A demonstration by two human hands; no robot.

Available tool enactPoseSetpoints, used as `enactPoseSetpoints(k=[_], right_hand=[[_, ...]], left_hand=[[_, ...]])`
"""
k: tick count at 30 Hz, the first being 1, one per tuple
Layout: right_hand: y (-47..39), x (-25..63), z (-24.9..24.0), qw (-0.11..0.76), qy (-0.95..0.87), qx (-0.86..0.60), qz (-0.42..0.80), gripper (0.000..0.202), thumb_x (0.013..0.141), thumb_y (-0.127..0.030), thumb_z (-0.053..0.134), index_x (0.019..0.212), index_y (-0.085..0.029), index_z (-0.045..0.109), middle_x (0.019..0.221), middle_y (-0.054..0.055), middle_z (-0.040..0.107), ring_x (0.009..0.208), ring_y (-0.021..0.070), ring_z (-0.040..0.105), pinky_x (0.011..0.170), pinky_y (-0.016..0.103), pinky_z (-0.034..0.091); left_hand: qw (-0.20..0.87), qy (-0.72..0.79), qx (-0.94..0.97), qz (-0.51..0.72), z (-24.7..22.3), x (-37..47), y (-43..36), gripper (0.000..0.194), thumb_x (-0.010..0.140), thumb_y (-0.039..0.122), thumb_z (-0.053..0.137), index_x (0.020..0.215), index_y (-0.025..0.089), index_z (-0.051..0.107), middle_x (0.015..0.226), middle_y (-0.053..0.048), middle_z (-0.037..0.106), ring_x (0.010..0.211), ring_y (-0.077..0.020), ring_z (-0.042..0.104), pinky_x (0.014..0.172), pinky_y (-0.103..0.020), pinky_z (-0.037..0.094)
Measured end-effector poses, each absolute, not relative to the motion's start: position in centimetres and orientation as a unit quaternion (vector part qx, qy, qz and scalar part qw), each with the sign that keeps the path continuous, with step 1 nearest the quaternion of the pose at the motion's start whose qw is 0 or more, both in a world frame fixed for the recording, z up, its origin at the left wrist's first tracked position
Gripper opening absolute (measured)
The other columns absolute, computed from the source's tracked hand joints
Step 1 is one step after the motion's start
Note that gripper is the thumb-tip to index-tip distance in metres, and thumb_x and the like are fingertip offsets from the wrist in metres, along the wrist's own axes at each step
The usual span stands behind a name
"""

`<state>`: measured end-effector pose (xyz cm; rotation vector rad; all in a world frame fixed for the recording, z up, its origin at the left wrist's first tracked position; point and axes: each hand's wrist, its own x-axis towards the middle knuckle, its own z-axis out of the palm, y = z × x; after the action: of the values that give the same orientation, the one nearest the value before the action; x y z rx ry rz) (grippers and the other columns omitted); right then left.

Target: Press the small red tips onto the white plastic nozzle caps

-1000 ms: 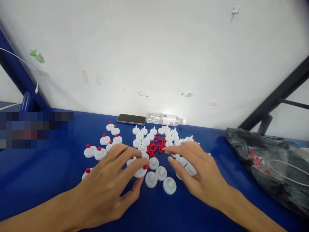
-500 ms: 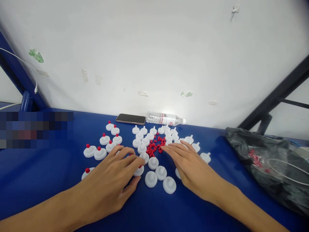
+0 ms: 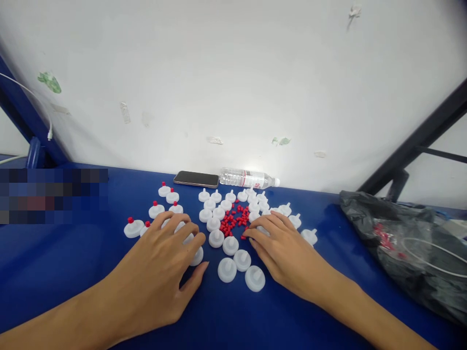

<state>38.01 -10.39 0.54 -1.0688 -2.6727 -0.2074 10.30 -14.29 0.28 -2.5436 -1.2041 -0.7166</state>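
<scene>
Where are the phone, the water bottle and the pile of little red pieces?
phone [image 3: 196, 179], head view, middle of its dark screen
water bottle [image 3: 245, 178], head view, its clear body
red pieces [image 3: 232, 222], head view, middle of the pile

White wall [image 3: 233, 73], blue table [image 3: 54, 262], dark frame bar [image 3: 412, 146].

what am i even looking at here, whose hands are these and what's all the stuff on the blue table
This is no machine: a camera worn on a person's head looks forward and down at their own two bare hands. The blue table stands against a white wall. On it lie many white plastic caps, some already carrying a red tip, around a small heap of red plugs. The left hand lies spread over a few caps, its fingers covering them, so any grip is hidden. The right hand has its fingertips at the edge of the red heap. At the back lie a phone and a water bottle; a dark plastic bag sits to the right.
</scene>
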Motion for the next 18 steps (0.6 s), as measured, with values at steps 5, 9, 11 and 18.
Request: enactPoseSetpoints(k=[5,9,11,18], right_hand=[[-10.0,37.8,0.2,0.143,-0.92,-0.359,-0.067,0.012,0.103,-0.024,0.063,0.112,-0.022,0.072,0.104,0.007,0.073,0.106,0.0273,0.067,0.112,0.058,0.044],[-9.7,37.9,0.0,0.159,-0.925,-0.339,-0.071,0.013,0.1,-0.011,0.063,0.102,-0.022,0.071,0.096,0.003,0.075,0.101,0.0234,0.069,0.113,0.055,0.043],[-9.7,38.0,0.0,0.156,-0.928,-0.332,-0.068,0.02,0.099,-0.005,0.061,0.101,-0.021,0.07,0.095,0.002,0.076,0.103,0.0235,0.07,0.115,0.056,0.04],[-10.4,38.0,0.9,0.238,-0.912,-0.333,-0.023,0.024,0.105,-0.01,0.053,0.121,-0.022,0.067,0.104,0.006,0.075,0.095,0.0231,0.068,0.102,0.05,0.049]], left_hand=[[0.125,-0.367,-0.877,-0.285,0.2,11.6,-15.1,0.022,0.105,0.027,0.05,0.116,0.016,0.066,0.111,-0.008,0.069,0.115,-0.0301,0.057,0.107,-0.049,0.039],[0.137,-0.338,-0.901,-0.235,-0.6,12.3,-15.3,0.028,0.108,0.033,0.047,0.12,0.015,0.065,0.112,-0.009,0.07,0.111,-0.0318,0.059,0.102,-0.052,0.043],[0.127,-0.329,-0.912,-0.211,-1.0,12.4,-15.3,0.028,0.108,0.034,0.047,0.121,0.015,0.065,0.112,-0.01,0.07,0.11,-0.0334,0.06,0.1,-0.055,0.044],[0.064,-0.292,-0.923,-0.243,-1.3,12.8,-15.5,0.019,0.109,0.027,0.049,0.108,0.019,0.066,0.111,-0.004,0.073,0.113,-0.0276,0.063,0.108,-0.051,0.041]])
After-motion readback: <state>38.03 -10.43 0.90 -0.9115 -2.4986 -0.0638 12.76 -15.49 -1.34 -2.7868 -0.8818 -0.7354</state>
